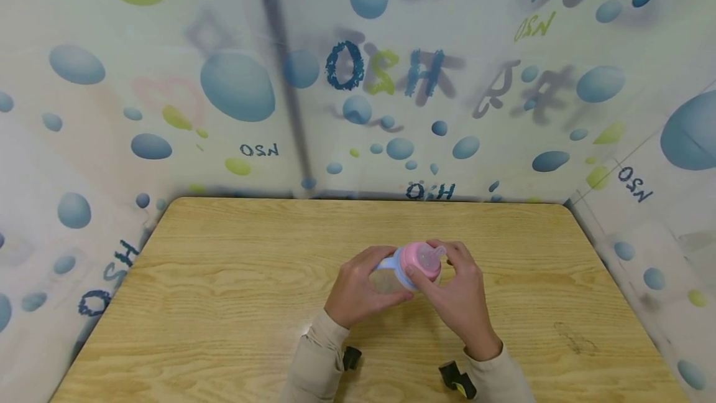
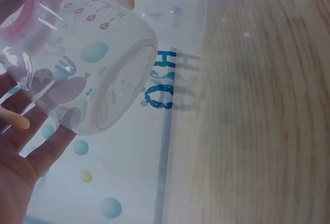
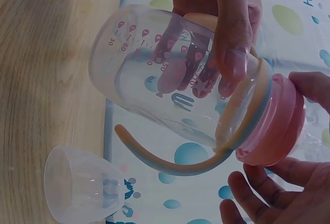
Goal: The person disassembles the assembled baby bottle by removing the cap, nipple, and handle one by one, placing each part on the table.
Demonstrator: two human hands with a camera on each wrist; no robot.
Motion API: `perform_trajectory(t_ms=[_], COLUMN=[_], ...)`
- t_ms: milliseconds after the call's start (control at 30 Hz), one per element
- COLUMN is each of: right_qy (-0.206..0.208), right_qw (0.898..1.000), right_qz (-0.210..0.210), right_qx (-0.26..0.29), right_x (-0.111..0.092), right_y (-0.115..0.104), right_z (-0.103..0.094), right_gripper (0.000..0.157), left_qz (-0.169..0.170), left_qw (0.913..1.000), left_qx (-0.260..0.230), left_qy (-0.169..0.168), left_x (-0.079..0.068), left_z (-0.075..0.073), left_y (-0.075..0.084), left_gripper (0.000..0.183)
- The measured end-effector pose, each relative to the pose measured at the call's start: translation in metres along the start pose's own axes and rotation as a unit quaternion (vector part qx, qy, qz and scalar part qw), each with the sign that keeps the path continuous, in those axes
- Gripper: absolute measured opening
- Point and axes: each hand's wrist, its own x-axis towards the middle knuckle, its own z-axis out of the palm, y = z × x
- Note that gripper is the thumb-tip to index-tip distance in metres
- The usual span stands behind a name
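Observation:
A clear baby bottle (image 3: 154, 74) with printed red marks is held tilted above the table, its teat (image 1: 439, 252) pointing to the right. My left hand (image 1: 358, 288) grips the bottle's body, thumb across its side in the right wrist view. A two-handled ring (image 3: 247, 126) circles the neck. At the pink collar (image 3: 278, 123), my right hand (image 1: 461, 294) holds the rim between thumb and fingers. The bottle's base (image 2: 126, 87) faces the left wrist camera. From the head view, most of the body is hidden by the hands.
A translucent cap (image 3: 80, 183) stands on the wooden table (image 1: 224, 278), apart from both hands. Behind and beside the table hangs a white sheet (image 1: 313, 117) printed with blue and green spots and letters. Black straps (image 1: 457, 379) are near the sleeves.

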Motion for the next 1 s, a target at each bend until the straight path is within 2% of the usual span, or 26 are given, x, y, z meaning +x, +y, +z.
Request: perform_trajectory(t_ms=[267, 600, 1000], right_qy=[0.001, 0.028, 0.064], right_qw=[1.000, 0.999, 0.997], right_qz=[-0.013, -0.039, -0.031], right_qx=[0.004, 0.004, -0.014], right_x=[0.000, 0.001, 0.006], right_y=[0.000, -0.002, 0.008], right_z=[-0.001, -0.010, -0.023], right_gripper=[0.049, 0.048, 0.049], left_qz=[0.002, 0.006, 0.007], left_qw=[1.0000, 0.9999, 0.9998], left_qx=[-0.006, -0.007, -0.009], left_qy=[0.000, 0.007, 0.015], left_x=[0.000, 0.000, 0.001], left_z=[-0.001, -0.001, 0.001], left_y=[0.001, 0.002, 0.001], left_gripper=[0.065, 0.067, 0.069])
